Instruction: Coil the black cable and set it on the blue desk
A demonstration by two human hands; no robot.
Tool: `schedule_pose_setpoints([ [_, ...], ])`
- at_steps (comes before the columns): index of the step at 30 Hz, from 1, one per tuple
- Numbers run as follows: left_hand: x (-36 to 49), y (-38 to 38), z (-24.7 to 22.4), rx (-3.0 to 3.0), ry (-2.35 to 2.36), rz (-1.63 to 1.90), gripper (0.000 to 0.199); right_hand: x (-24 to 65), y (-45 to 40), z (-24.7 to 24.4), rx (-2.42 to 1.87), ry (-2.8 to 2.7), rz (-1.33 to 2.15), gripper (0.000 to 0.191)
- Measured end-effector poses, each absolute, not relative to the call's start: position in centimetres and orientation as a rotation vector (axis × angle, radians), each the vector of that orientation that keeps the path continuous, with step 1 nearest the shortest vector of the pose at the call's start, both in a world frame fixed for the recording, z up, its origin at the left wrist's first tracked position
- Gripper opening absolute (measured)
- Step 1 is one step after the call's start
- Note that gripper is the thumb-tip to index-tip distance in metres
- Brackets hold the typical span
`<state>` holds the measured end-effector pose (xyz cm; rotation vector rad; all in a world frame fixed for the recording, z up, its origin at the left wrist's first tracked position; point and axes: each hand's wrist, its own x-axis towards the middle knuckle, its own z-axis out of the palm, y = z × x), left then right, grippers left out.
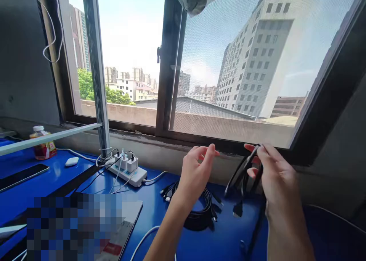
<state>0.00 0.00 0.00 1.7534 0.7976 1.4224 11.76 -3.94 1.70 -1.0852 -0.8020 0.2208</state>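
The bundle of black cables (244, 169) is up off the table, in your right hand (276, 163): its rubbery strands are gathered between your thumb and bent fingers, loops drooping to the left and a flat, flared plug hanging lowest. Your left hand (200, 163) is raised beside it, well apart from the strands, fingers loosely curved and the thumb upright, with nothing visible in their grasp.

Below your left wrist lies a round coil of black cable (208, 204), smooth and slim-stranded, with small metal-tipped connectors poking out at its edges. It sits on the glossy blue tabletop (225, 238), which throws back soft reflections.

Farther left, you have a white plastic power strip (140, 177), oblong, with boxy chargers (133, 163) plugged in. In front of it is a thin grey slab (131, 215) with a straight edge, partly pixelated. Beyond are a rounded white case (71, 161), a flat black phone (24, 177) and a clear bottle (42, 146) of reddish-amber contents. Behind everything stand a slotted metal post (100, 74), a dark window frame (168, 62) and a fine-meshed screen (200, 55).
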Motion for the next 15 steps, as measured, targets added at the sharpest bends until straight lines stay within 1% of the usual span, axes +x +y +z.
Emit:
schedule_pose_setpoints([
  [2, 0.1, -0.9, 0.6, 1.814, 0.730, 1.295, 0.045, 11.2, -3.8, 1.5, -1.062, -0.834, 0.252, 0.053],
  [3, 0.3, -1.3, 0.6, 1.841, 0.733, 1.245, 0.045, 11.1, -3.7, 1.4, -1.054, -0.856, 0.265, 0.053],
  [7, 1.0, -1.4, 0.2, 1.800, 0.619, 1.229, 0.033, 11.4, -4.0, 1.3, -1.017, -0.880, 0.350, 0.061],
  [9, 1.2, -0.9, 0.3, 1.678, 0.523, 1.317, 0.029, 11.5, -4.6, 1.6, -1.006, -0.875, 0.398, 0.068],
  [11, 1.2, -0.4, 0.4, 1.501, 0.487, 1.499, 0.029, 11.7, -5.2, 1.9, -1.008, -0.876, 0.421, 0.071],
  [13, 1.0, 0.0, 0.5, 1.279, 0.458, 1.714, 0.033, 12.1, -5.8, 2.1, -1.003, -0.885, 0.393, 0.065],
  [15, 0.7, 0.3, 0.7, 1.045, 0.402, 1.881, 0.034, 12.6, -6.2, 2.2, -0.975, -0.875, 0.330, 0.054],
])
